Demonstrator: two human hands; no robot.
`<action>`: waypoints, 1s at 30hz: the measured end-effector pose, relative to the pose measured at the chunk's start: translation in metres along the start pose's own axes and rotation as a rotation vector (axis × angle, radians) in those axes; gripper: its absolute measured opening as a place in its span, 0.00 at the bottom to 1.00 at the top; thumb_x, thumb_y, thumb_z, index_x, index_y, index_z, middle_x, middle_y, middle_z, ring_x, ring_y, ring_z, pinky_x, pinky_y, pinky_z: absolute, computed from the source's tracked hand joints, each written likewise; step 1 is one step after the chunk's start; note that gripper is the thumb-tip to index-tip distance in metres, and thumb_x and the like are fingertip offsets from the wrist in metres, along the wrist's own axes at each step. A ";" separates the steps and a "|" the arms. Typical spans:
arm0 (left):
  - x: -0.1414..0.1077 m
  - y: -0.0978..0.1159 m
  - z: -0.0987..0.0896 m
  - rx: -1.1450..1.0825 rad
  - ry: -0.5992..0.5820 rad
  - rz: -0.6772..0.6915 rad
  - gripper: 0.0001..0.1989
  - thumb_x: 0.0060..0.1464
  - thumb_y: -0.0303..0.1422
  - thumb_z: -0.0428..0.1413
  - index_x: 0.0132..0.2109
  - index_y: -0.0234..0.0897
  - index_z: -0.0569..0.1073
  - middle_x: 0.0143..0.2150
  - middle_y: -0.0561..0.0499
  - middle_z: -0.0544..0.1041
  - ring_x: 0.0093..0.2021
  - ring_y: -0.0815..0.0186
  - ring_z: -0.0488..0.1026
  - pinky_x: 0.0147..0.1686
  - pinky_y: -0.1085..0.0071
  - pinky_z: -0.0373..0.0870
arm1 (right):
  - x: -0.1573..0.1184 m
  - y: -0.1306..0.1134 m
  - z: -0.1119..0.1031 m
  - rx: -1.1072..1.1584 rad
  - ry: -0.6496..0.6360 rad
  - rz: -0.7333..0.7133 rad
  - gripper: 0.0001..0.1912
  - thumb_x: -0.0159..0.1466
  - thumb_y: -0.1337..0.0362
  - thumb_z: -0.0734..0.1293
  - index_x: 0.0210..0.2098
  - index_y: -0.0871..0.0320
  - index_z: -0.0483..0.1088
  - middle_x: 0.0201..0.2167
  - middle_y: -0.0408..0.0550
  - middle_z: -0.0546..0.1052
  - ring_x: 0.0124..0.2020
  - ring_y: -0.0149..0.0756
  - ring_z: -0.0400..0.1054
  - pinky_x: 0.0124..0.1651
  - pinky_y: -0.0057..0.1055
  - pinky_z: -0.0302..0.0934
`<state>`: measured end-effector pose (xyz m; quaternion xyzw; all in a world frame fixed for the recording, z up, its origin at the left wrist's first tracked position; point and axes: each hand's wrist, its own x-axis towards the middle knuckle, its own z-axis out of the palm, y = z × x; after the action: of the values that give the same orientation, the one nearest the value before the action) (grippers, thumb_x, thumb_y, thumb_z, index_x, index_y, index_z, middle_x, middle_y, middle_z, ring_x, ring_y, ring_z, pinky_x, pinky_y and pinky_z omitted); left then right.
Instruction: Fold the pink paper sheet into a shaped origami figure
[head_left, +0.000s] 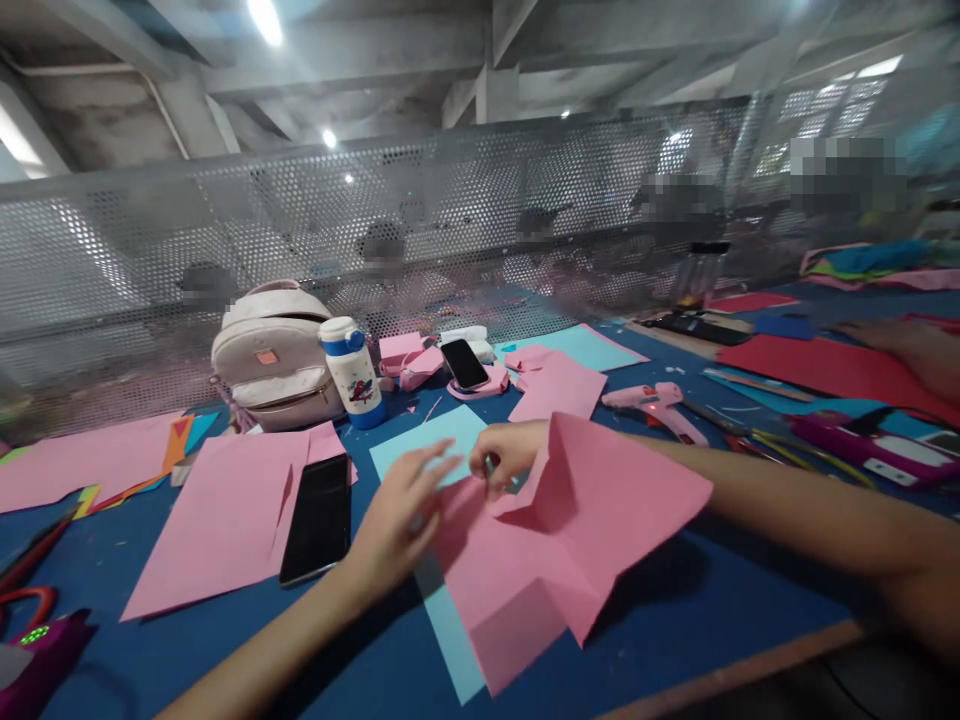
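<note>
A creased sheet of pink paper [622, 500] lies partly over a light blue sheet [456, 640], with its right side bent up off the table. My right hand [506, 455] reaches behind the raised part, fingers curled and pinched at the paper's far edge; the folded paper hides the wrist. On the left, my left hand [409, 510] hovers by the same sheet's left edge. Its fingers are apart, slightly blurred, and hold nothing. A black phone [319, 520] sits left of that hand, partly on another pink sheet [217, 520].
Behind stand a white backpack [277, 350] and a bottle [352, 375], near a second phone [464, 364]. A pink glue gun [656, 405] lies right of centre. Scissors [34, 560] are at far left, and another person's hand [907, 345] at far right. A perforated metal screen [450, 230] closes the back.
</note>
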<state>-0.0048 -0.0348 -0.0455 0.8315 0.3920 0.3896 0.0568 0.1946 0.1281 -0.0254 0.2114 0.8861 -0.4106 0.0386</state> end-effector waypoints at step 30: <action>0.003 -0.011 0.021 -1.096 0.204 -0.945 0.22 0.50 0.44 0.66 0.45 0.31 0.77 0.41 0.43 0.82 0.42 0.54 0.79 0.46 0.61 0.74 | -0.025 0.022 0.057 0.609 0.703 -0.171 0.22 0.59 0.56 0.71 0.32 0.53 0.51 0.26 0.35 0.70 0.23 0.28 0.67 0.26 0.25 0.55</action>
<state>0.0041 -0.0207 -0.0633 0.3853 0.4613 0.5390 0.5901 0.2205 0.0893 -0.0728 0.2655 0.6990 -0.5569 -0.3615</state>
